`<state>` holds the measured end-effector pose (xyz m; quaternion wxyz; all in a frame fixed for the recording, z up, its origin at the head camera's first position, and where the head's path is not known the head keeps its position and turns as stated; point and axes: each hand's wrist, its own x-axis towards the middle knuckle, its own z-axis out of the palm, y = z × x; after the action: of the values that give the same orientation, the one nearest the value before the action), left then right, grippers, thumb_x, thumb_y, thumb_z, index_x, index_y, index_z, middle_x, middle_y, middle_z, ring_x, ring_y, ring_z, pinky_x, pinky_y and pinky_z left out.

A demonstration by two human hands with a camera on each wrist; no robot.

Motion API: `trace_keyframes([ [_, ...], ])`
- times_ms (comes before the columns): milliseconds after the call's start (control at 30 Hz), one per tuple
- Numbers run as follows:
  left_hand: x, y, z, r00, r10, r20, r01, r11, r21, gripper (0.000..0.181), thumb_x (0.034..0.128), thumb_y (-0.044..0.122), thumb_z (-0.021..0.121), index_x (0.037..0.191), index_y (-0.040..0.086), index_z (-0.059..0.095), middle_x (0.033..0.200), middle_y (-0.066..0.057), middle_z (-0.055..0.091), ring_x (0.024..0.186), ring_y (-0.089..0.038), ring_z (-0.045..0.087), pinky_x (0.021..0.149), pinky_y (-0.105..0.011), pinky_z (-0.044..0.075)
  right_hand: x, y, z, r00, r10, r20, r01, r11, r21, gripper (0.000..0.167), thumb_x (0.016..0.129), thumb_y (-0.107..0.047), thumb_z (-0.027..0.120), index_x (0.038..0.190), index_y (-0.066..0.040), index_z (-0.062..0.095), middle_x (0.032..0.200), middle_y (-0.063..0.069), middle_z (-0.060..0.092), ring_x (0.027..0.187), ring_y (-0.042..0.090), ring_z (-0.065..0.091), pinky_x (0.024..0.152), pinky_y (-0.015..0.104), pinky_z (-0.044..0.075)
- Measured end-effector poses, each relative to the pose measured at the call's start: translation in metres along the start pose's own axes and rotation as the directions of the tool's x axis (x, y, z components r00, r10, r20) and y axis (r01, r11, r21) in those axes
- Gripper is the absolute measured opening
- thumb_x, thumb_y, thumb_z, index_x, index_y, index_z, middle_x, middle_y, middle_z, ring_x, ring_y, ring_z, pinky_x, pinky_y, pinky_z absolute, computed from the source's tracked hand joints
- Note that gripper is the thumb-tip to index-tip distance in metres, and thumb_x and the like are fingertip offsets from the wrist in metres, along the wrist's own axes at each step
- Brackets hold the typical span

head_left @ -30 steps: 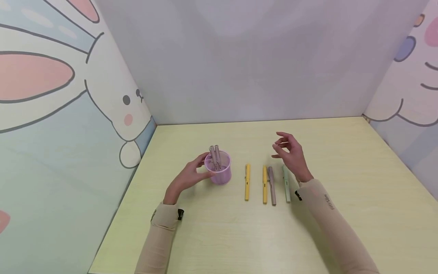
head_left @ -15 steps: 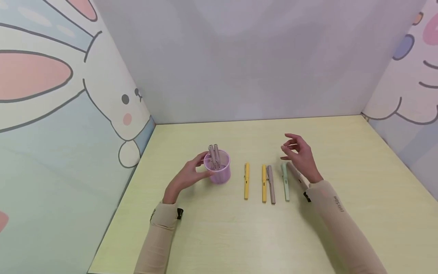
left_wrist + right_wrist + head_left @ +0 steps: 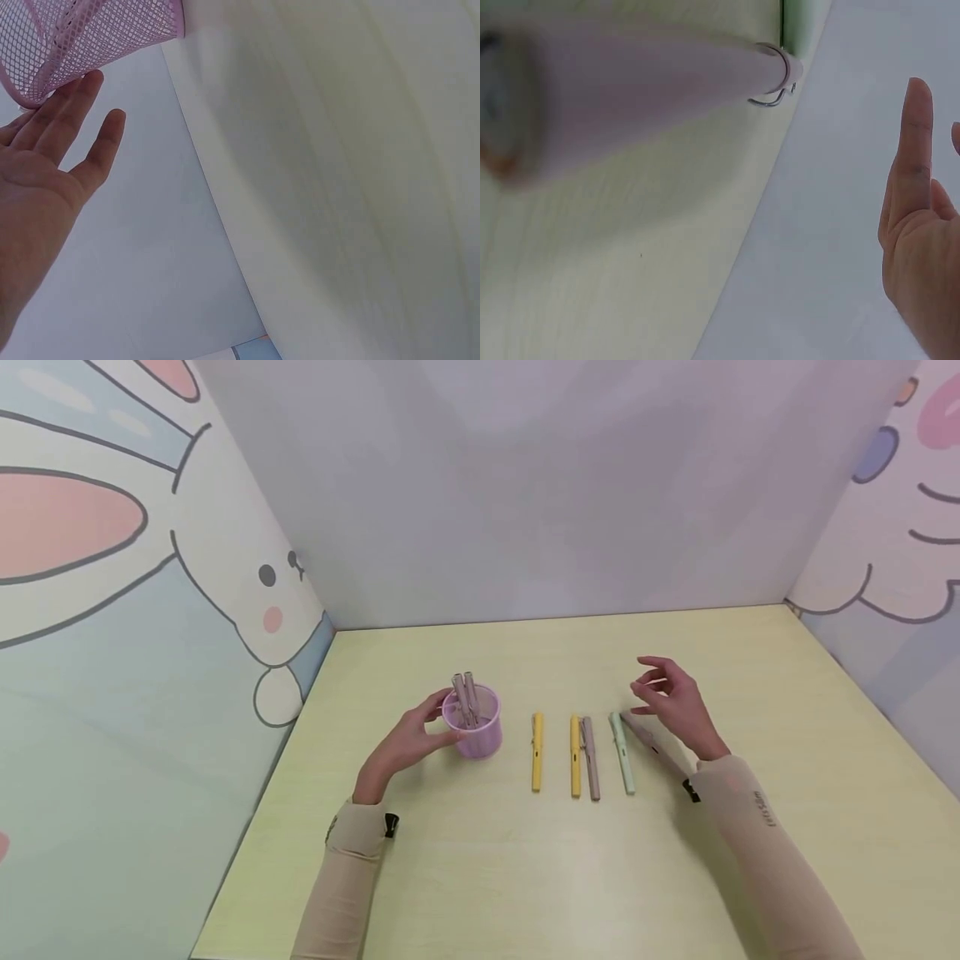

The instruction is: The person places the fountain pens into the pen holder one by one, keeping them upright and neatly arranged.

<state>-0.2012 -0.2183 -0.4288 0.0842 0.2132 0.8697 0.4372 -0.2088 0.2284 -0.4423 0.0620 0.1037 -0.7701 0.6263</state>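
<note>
My left hand (image 3: 408,743) holds a pink mesh pen cup (image 3: 480,742), thumb on its near side and fingers behind it. Straight fingers (image 3: 64,120) touch the mesh in the left wrist view. Two mauve pens (image 3: 465,700) lean inside the cup. My right hand (image 3: 678,710), fingers loosely bent and holding nothing, hovers above the table at the right. Below its wrist a mauve pen (image 3: 652,742) lies slanted, its lower end partly hidden by the sleeve; it looms close in the right wrist view. Its upper end is beside a pale green pen (image 3: 622,753).
A yellow pen (image 3: 537,753) lies right of the cup. Farther right, another yellow pen (image 3: 575,756) and a mauve pen (image 3: 591,760) lie side by side. A pale wall (image 3: 562,493) closes the table's back edge, with printed panels at both sides.
My right hand has moved right, and the slanted mauve pen under its wrist has come into sight. The green pen's top has tilted left. The left hand stays on the cup.
</note>
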Motion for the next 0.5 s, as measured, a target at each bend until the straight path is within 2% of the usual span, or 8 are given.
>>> trace_keyframes([
  [300,0.000,0.000,0.000,1.000,0.004,-0.001,-0.004,1.000,-0.010,0.077,0.0966,0.028,0.074,0.161,0.012,0.035,0.159,-0.015,0.044,0.140,-0.041,0.047,0.111,-0.061,0.039,-0.006,0.005,-0.020,0.997,0.051,0.054,-0.047,0.995,-0.086,0.051,0.104,-0.002,0.060,0.150,0.009,0.040,0.113,0.026,0.052,0.091,0.012,0.064,0.073,0.041,0.063],
  [500,0.000,-0.001,0.000,1.000,0.010,-0.003,-0.010,1.000,-0.012,0.076,0.0965,0.028,0.075,0.160,0.012,0.036,0.158,-0.015,0.045,0.139,-0.041,0.047,0.112,-0.060,0.039,-0.011,0.007,-0.030,0.990,0.105,0.092,-0.096,0.991,-0.094,0.053,0.104,-0.003,0.060,0.150,0.012,0.037,0.115,0.026,0.050,0.091,0.013,0.064,0.073,0.041,0.063],
])
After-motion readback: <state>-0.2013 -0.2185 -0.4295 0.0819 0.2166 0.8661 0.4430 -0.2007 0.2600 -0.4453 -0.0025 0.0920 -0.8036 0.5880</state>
